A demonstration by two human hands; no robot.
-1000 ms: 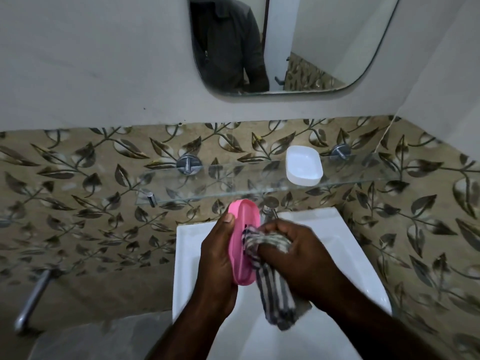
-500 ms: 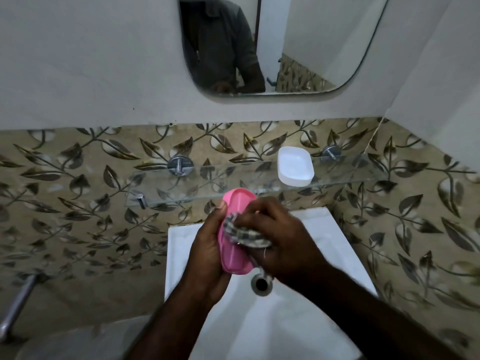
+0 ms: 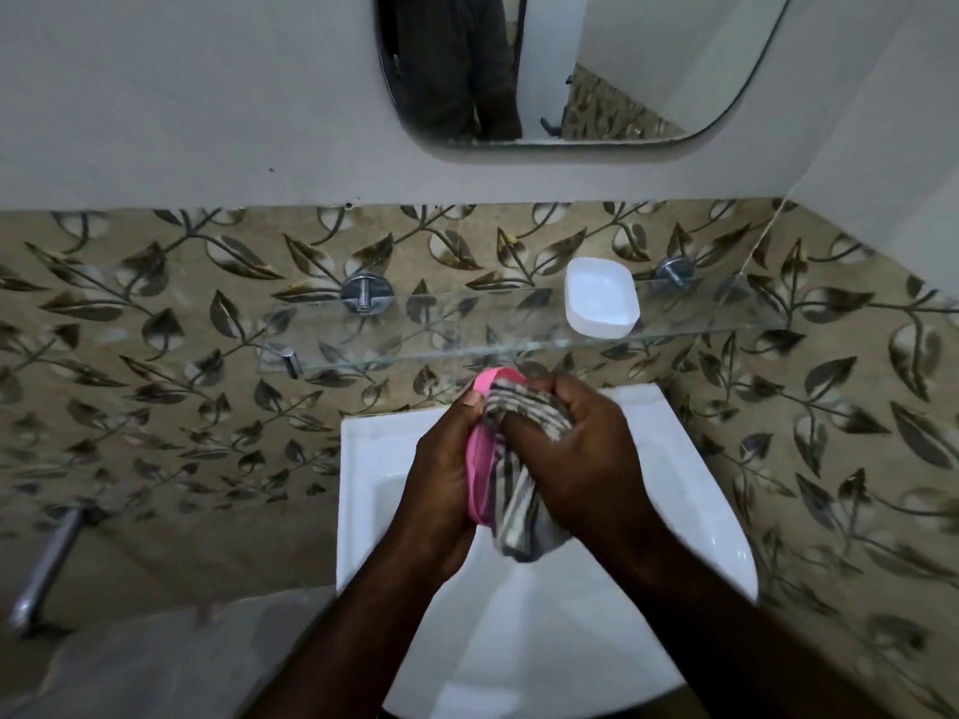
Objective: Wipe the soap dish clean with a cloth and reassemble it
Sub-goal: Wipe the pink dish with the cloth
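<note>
Two hands: left hand (image 3: 440, 477) grips one pink dish part (image 3: 475, 461), right hand (image 3: 589, 459) clutches one checked cloth (image 3: 519, 503).

Tray (image 3: 601, 298) on shelf (image 3: 456, 332) above sink (image 3: 363, 474)
</note>
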